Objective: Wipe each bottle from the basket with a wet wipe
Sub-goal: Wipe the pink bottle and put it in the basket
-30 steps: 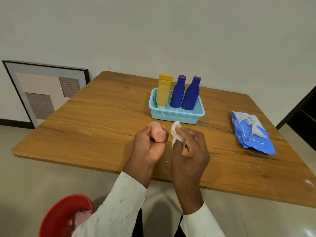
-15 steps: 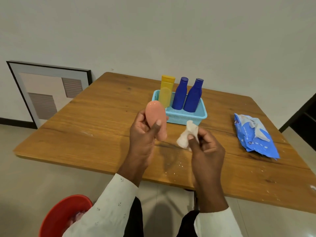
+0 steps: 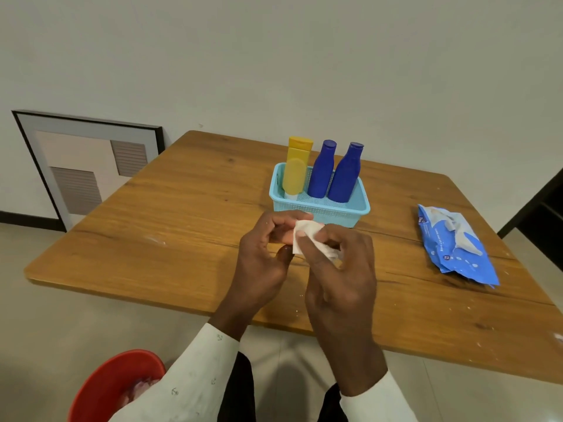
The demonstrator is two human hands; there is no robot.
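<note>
Nearest me, at the lower left edge, a red bowl [image 3: 115, 385] is cut off by the frame; its contents are too blurred to identify. My two white sleeves [image 3: 189, 382] rise from the bottom edge, also cropped.

Above the near edge of the table [image 3: 170, 226], my left hand [image 3: 262, 254] has its grip curled around the peach bottle [image 3: 281, 236]. The bottle is almost wholly hidden: only a small strip of peach shows between my fingers. I cannot tell its long axis, nor which way its cap points.

My right hand [image 3: 338, 269] is just beside the left and touching it at the fingertips. Its grip pinches a white wet wipe [image 3: 307, 237] between thumb and fingers and presses it against the concealed bottle. The rest of the wipe is bunched under my right fingers and hard to make out.

Farther out, just beyond my hands, a light blue basket [image 3: 350, 213] sits on the table. My knuckles cover part of its near wall. Three bottles stand upright in it, caps up: a yellow bottle [image 3: 295, 169] at the left, then two dark blue bottles, one in the middle [image 3: 321, 169] and one at the right [image 3: 345, 175], leaning slightly towards the yellow one. Their bases are hidden behind the mesh wall.

To the right, well apart from the basket, a blue wipes pack [image 3: 454, 245] lies flat on the table; its print is too small to read.

Farthest off, a framed picture [image 3: 88, 169] leans against the wall on the floor, its lower right corner hidden behind the table.
</note>
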